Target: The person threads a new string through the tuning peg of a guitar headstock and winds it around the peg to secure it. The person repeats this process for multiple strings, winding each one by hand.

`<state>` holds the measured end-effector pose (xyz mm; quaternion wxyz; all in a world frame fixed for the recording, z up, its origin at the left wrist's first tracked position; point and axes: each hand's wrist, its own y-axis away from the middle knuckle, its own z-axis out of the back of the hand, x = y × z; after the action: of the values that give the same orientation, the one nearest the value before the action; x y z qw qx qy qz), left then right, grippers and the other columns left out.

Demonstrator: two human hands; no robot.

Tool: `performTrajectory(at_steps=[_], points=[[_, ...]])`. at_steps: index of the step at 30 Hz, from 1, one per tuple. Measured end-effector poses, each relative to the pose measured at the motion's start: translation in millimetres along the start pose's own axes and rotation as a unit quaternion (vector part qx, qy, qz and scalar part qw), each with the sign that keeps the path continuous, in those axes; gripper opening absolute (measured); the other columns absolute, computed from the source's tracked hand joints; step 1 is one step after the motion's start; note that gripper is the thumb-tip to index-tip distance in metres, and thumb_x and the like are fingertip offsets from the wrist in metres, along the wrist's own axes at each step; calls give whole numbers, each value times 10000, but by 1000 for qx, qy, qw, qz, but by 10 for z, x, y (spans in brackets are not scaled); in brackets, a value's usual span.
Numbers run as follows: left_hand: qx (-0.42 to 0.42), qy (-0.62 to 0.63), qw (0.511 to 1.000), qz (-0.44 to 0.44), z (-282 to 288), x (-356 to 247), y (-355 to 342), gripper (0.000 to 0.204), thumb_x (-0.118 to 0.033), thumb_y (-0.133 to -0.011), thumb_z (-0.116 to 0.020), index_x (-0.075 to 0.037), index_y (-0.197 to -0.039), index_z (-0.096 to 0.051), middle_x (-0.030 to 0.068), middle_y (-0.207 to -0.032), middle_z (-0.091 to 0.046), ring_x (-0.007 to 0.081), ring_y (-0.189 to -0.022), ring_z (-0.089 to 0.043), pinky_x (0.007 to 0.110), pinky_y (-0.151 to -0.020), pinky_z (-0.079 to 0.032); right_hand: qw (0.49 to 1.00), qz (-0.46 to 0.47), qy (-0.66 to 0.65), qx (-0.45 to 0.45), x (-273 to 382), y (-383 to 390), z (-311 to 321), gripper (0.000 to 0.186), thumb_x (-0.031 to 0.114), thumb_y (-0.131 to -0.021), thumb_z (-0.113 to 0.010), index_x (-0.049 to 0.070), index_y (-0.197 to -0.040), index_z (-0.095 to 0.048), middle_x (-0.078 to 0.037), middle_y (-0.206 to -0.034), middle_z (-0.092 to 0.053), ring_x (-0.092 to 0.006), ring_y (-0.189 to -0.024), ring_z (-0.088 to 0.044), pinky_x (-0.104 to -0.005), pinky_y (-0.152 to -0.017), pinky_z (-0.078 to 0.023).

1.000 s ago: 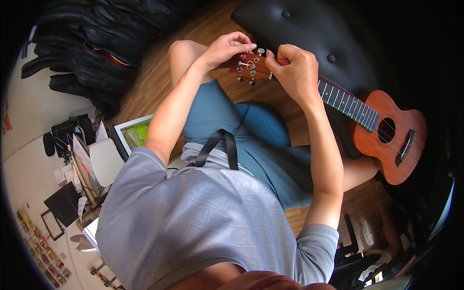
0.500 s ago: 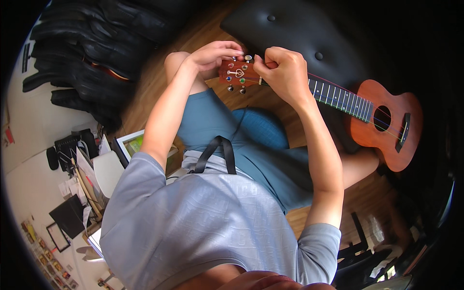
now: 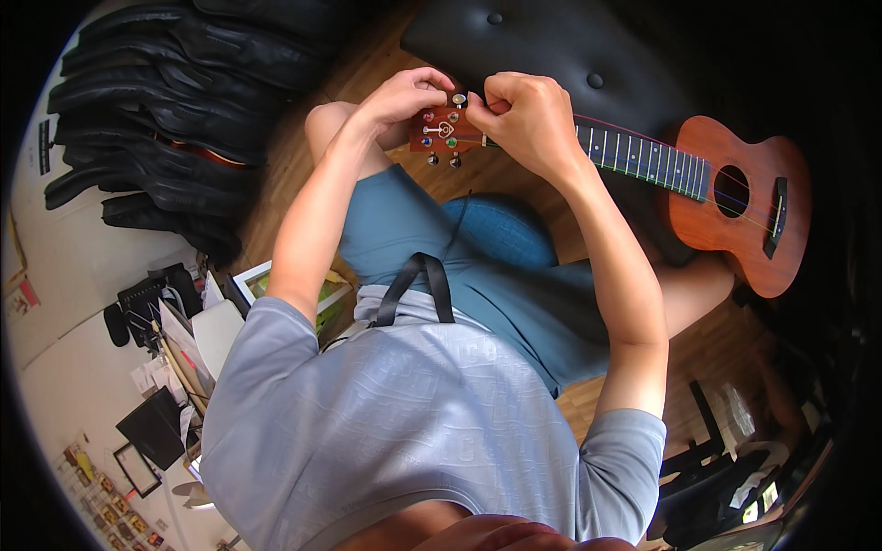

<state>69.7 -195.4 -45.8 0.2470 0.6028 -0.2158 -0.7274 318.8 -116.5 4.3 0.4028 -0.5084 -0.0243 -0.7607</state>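
Observation:
A reddish-brown ukulele (image 3: 698, 220) lies across from my legs, its headstock (image 3: 429, 130) pointing left and its body at the right. My left hand (image 3: 404, 99) is at the far edge of the headstock, fingers closed round a tuning peg they mostly hide. Another silver tuning peg (image 3: 459, 99) shows beside the fingertips. Over the neck, near the nut, my right hand (image 3: 531, 115) is closed in a pinch. A red string (image 3: 625, 131) runs from the body toward it, raised off the fretboard (image 3: 634, 160); the grip itself is partly hidden.
A black tufted seat (image 3: 542, 46) lies beyond the ukulele. Black instrument bags (image 3: 165, 101) are lined up at the far left. A blue round stool (image 3: 501, 230) stands between my legs, over a wooden floor. Papers and a dark box (image 3: 152, 427) are at the left.
Both hands and the headstock have shifted slightly up and left in view. My left fingers have curled in at the far pegs. My right hand keeps its pinch.

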Motion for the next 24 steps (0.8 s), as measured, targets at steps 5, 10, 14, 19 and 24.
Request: performTrajectory(at_steps=[5, 10, 14, 19, 24], points=[[93, 205, 973, -52, 89, 125, 18, 315, -130, -968, -696, -63, -1264, -611, 69, -1154, -701, 144, -1098, -656, 315, -961, -540, 1000, -16, 0, 9, 47, -31, 66, 195, 201, -787, -744, 51, -676, -687, -96, -685, -683, -320, -635, -677, -408, -599, -546], [149, 324, 931, -76, 211, 363, 42, 275, -101, -981, -695, -74, -1238, -601, 75, -1155, -704, 182, -1161, -648, 365, -1019, -535, 1000, 2, -11, -3, 40, -25, 81, 300, 177, -804, -755, 20, -639, -560, -117, -620, -576, -311, -567, -561, -404, -561, -476], [115, 240, 963, -50, 196, 239, 20, 293, -121, -970, -720, -66, -1234, -605, 78, -1129, -718, 165, -1098, -673, 333, -973, -546, 1000, 8, -19, -15, 0, -11, 48, 363, 176, -814, -759, 1, -621, -506, -128, -596, -536, -310, -534, -512, -407, -545, -446], [31, 43, 999, -11, 130, 33, 15, 330, -137, -948, -736, -40, -1237, -611, 72, -1127, -722, 124, -1018, -680, 277, -882, -541, 1000, 2, -9, -10, -19, 0, 27, 355, 181, -816, -760, 2, -625, -519, -126, -597, -542, -311, -537, -519, -408, -550, -451], [27, 60, 997, -36, 16, 56, -73, 311, -151, -952, -713, -35, -1226, -625, 71, -1129, -713, 122, -1037, -666, 267, -871, -531, 1000, 9, -18, -20, 3, -10, 57, 351, 161, -819, -760, 4, -625, -513, -121, -590, -522, -297, -526, -502, -395, -539, -441]])
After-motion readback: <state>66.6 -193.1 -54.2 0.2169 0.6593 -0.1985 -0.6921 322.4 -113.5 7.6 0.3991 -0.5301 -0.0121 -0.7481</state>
